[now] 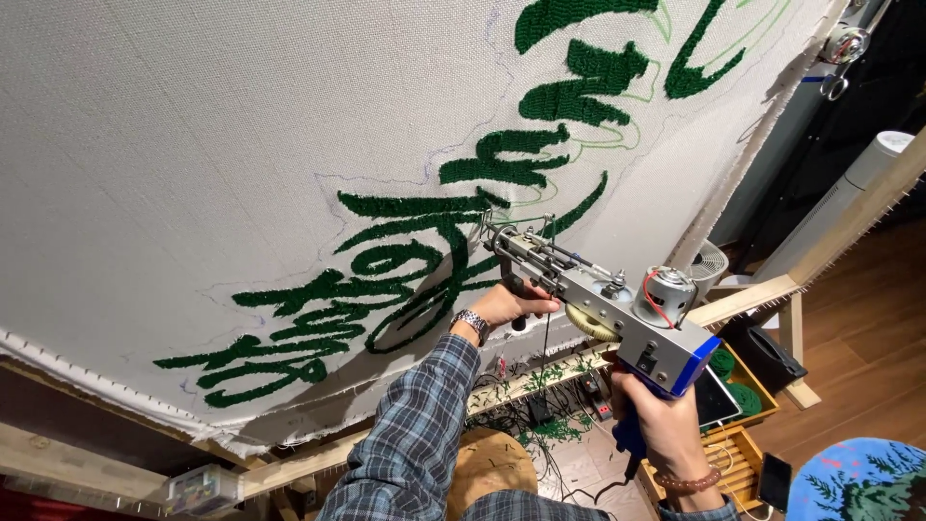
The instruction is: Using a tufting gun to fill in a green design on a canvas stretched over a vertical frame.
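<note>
Green tufted yarn (424,265) ran in curling strokes across the pale cloth (193,145) stretched on a wooden frame (743,299). Seen from the head camera, the tufting gun (603,299) met the cloth at its needle end; the left hand (506,307) had its fingers clamped on the front handle, the right hand (666,425) wrapped the blue rear grip. Steady pressure into the cloth, with the needle following the drawn lines, would likely keep the pile even.
</note>
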